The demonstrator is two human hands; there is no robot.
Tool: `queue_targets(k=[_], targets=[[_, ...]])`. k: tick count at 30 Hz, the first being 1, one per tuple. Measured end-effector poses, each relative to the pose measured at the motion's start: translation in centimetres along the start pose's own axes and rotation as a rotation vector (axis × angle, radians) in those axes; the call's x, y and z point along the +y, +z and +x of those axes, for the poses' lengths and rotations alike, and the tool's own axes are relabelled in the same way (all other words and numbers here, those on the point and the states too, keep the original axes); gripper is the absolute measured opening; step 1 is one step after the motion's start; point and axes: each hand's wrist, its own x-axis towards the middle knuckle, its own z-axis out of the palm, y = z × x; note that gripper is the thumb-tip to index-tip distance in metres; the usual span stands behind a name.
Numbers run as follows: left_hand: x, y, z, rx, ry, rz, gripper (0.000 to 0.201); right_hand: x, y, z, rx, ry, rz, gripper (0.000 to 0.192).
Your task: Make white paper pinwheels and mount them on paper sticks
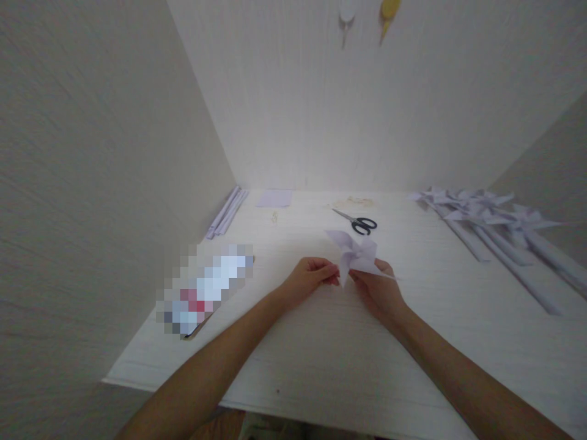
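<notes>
A pale lilac paper pinwheel head (355,252) is held over the middle of the white table (321,354). My left hand (308,277) pinches its lower left edge with the fingertips. My right hand (380,288) grips it from below and behind on the right. The folded blades stick out up and to the sides. Both forearms reach in from the near edge.
Black-handled scissors (360,223) lie just beyond the pinwheel. Several finished paper pinwheels on rolled sticks (495,229) lie at the right. Rolled paper sticks (227,212) and a lilac sheet (274,198) sit at the back left. A blurred flat object (204,287) lies on the left. Walls enclose three sides.
</notes>
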Motion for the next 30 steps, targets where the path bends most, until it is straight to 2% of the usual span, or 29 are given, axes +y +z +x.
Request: queue_targets(k=[5,10,13,15,17,19,20,23,26,30], targets=[[0.2,0.1,-0.2,-0.002,-0.018,-0.082,0.022,-0.3,-0.1,0.4,0.047,0.061,0.126,0.013],[0.3,0.3,-0.2,0.002,-0.026,-0.110,0.023,-0.5,0.0,0.4,-0.009,0.081,0.185,0.015],[1.2,0.0,0.2,0.019,-0.099,-0.012,0.023,-0.2,-0.1,0.5,0.009,0.125,0.218,0.018],[2.5,-0.8,0.5,0.015,-0.149,0.256,0.021,-0.1,-0.3,0.7,0.035,0.150,0.222,0.018],[4.3,-2.2,0.8,0.031,-0.114,0.624,0.020,0.0,-0.3,0.8,0.062,0.173,0.227,0.017],[6.1,-4.3,1.3,0.159,-0.066,1.192,0.024,-0.1,-0.2,1.0,0.090,0.191,0.242,0.018],[7.0,-5.5,1.6,0.226,-0.067,1.308,0.024,-0.1,-0.2,1.0,0.095,0.199,0.250,0.019],[9.2,-9.6,2.6,0.405,-0.079,1.541,0.022,-0.2,-0.1,1.3,0.076,0.211,0.258,0.017],[10.4,-13.2,3.2,0.571,-0.138,1.723,0.024,0.0,-0.2,1.4,0.030,0.213,0.241,0.015],[11.0,-16.1,3.8,0.678,-0.239,1.886,0.031,0.2,-0.4,1.4,-0.001,0.207,0.189,0.010]])
